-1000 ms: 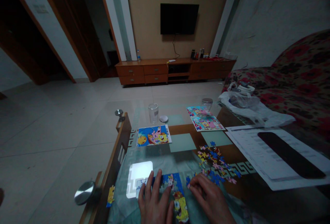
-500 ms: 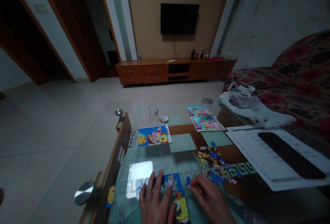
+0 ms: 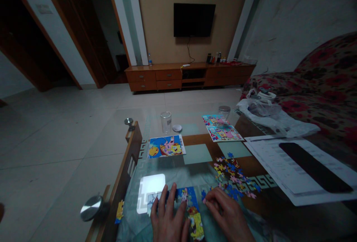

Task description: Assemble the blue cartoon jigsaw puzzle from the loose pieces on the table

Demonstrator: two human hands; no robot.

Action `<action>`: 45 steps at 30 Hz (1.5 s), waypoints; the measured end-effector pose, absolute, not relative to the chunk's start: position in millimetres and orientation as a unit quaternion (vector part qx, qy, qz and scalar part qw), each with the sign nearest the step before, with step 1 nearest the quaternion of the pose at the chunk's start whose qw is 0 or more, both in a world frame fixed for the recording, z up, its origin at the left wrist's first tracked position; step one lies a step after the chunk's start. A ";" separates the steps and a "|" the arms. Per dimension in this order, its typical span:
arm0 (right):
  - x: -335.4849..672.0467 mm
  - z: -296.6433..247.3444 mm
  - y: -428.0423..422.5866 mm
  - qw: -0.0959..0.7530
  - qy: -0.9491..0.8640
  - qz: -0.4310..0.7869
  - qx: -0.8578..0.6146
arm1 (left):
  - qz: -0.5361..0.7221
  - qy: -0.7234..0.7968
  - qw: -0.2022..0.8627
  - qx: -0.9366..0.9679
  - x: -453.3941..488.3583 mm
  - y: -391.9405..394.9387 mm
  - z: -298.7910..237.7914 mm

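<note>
Left hand: spread open over partly joined puzzle | Right hand: curled, grip unclear | Loose pieces: scattered beyond, unjoined

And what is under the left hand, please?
Under the left hand lies a joined puzzle section: pale pieces show at the hand's left, blue and yellow ones at its right. The hand covers the middle, so any gaps there cannot be seen.
</note>
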State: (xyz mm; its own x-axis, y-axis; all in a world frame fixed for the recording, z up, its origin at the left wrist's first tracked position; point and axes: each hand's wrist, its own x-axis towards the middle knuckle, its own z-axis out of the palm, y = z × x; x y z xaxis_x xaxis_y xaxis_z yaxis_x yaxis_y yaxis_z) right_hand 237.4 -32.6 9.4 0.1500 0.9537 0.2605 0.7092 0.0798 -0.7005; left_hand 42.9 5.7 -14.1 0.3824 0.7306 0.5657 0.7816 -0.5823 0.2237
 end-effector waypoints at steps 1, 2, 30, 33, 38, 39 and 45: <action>237.4 9.6 -32.5 0.376 -0.631 0.163 -0.659 | -0.318 -0.456 0.038 -0.831 42.8 5.6 -13.8; 237.4 10.0 -32.5 0.376 -0.631 0.164 -0.659 | -0.316 -0.456 0.036 -0.831 42.7 5.5 -13.6; 236.5 11.2 -33.8 0.366 -0.620 0.183 -0.670 | -0.316 -0.455 0.032 -0.832 41.4 5.3 -14.8; 236.8 11.1 -33.6 0.371 -0.621 0.182 -0.666 | -0.314 -0.452 0.024 -0.835 41.1 5.5 -14.7; 237.6 8.6 -32.9 0.372 -0.624 0.183 -0.663 | -0.318 -0.455 0.035 -0.831 41.8 6.3 -15.6; 237.7 8.4 -32.8 0.371 -0.624 0.183 -0.663 | -0.318 -0.455 0.038 -0.831 41.9 6.5 -15.9; 237.9 8.7 -33.5 0.365 -0.625 0.191 -0.663 | -0.315 -0.453 0.047 -0.833 42.1 6.2 -15.7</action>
